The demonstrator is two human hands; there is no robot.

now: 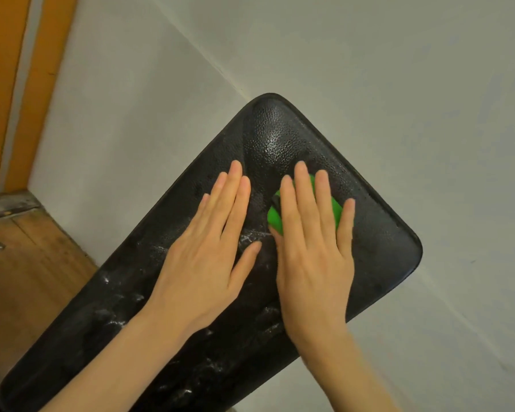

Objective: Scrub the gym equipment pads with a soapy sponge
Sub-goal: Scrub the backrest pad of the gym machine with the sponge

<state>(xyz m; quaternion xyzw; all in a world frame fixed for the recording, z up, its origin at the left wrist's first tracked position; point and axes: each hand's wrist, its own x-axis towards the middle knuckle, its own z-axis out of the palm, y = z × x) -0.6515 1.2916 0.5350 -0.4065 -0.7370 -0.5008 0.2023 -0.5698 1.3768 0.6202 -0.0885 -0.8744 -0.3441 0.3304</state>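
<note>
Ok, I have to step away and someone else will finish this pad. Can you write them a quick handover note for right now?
Left hand: flat on the black pad, fingers straight, steadying it.
Right hand: pressing the green sponge flat onto the pad's upper middle, fingers straight over it.
Done: suds streak the middle and lower part of the pad, so that area looks scrubbed.
Left: the top corner and right edge look wet but show no foam; scrub there next. Whether other pads remain cannot be seen.

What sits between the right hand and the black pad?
In the head view, a green sponge lies under the right hand, pressed flat against the black pad.
</note>
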